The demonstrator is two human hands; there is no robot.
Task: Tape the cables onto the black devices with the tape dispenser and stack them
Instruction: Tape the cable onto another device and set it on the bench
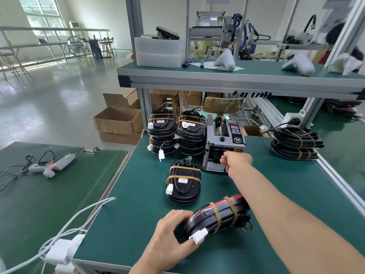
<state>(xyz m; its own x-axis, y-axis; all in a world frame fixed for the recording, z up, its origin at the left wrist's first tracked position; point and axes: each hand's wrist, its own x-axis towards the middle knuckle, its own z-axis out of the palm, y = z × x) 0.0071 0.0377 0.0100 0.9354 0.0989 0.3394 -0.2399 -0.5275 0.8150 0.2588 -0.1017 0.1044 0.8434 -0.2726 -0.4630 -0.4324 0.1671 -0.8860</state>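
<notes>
My left hand grips a black device with a red edge, tilted on the green table near the front. Tan tape bands cross it, and a white connector sticks out by my thumb. My right hand reaches to the outlet of the tape dispenser, fingers curled at its mouth; whether they pinch tape is hidden. A taped device lies flat in the middle. Two stacks of taped devices stand left of the dispenser.
Another stack of black devices sits at the right edge. A glue gun lies on the left table. White cables and a power strip hang at the front left corner. An overhead shelf spans the bench. Cardboard boxes stand on the floor.
</notes>
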